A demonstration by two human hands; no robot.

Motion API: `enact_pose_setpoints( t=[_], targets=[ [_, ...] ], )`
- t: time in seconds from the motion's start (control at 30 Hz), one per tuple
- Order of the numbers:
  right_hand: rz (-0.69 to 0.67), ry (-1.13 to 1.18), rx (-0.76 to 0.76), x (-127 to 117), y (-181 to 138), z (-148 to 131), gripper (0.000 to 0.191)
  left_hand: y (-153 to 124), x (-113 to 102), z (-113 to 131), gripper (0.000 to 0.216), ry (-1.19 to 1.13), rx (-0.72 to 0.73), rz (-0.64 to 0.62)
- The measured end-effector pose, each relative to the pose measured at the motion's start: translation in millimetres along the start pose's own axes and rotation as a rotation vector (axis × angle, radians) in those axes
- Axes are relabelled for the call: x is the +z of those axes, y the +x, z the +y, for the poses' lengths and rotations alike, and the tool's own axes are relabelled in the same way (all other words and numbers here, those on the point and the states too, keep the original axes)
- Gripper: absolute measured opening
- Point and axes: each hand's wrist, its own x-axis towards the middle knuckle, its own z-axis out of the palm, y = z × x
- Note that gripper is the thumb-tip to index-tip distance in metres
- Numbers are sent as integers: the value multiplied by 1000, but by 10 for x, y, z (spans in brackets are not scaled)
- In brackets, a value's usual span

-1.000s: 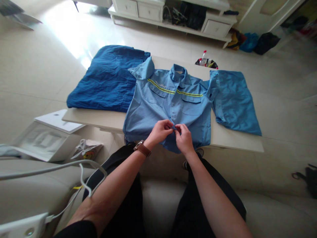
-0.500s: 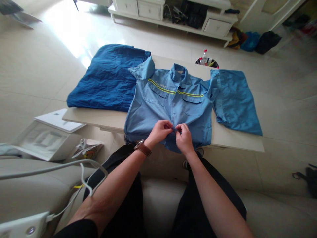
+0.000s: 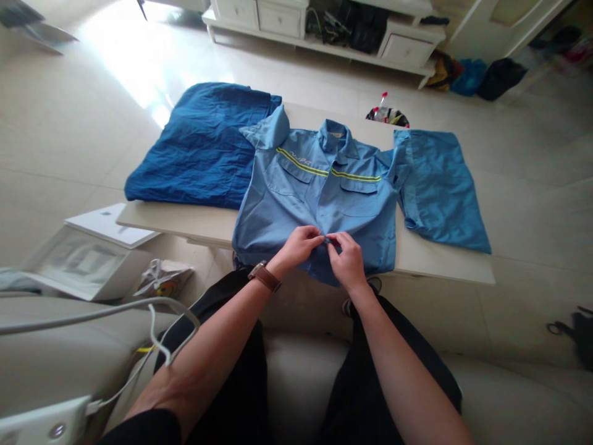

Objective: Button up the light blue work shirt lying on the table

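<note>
A light blue work shirt (image 3: 287, 210) with yellow stripes and chest pockets lies front up on a bench-like white table (image 3: 445, 259), its collar away from me. My left hand (image 3: 303, 243) pinches the front edge of the shirt near the lower middle. Close beside it, my right hand (image 3: 346, 256) pinches the same front placket, fingertips nearly touching the left ones. A small fold of cloth shows between them; any button there is hidden by the fingers. The shirt's lower hem hangs over the table's near edge.
Dark blue folded cloth (image 3: 199, 148) lies left of the shirt, lighter blue folded cloth (image 3: 440, 185) right of it. A white box (image 3: 88, 259) and a plastic bag (image 3: 164, 278) stand on the floor at left. A pale cable (image 3: 92, 318) loops above my left forearm.
Both hands stay at the same spot on the shirt front. The fingers have shifted slightly, and my right hand has turned a little.
</note>
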Motion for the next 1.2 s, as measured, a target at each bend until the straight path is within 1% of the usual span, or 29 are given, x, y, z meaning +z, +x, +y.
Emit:
enact_pose_setpoints(
  t=[0.2,0.37,0.43,0.5,0.57,0.63,0.77,0.97,1.1,1.2],
  targets=[
    [-12,13,-19,-19,12,-2,21,9,15,-35,29,-37,-49,-4],
    [-13,28,-56,-28,25,4,18,-15,24,-22,44,15,-34,67],
    [8,54,-37,-25,23,1,16,-21,32,-13,46,21,-20,82],
    [34,94,17,-18,18,-6,13,-21,39,-6,48,15,-25,85],
    [52,123,73,-14,16,-13,10,-15,45,-1,48,9,-31,80],
    [51,141,95,-17,22,-17,8,-9,50,0,47,8,-20,76],
    [9,167,64,-52,52,-15,7,-8,57,-15,47,16,1,78],
    [-49,99,-41,-87,67,-13,16,-10,62,-49,48,37,-10,77],
    [-64,91,-41,-63,50,-6,12,-8,69,-40,46,-2,-1,97],
    [-39,90,-18,-50,42,-1,11,-9,75,-21,38,-99,-13,75]
  ],
)
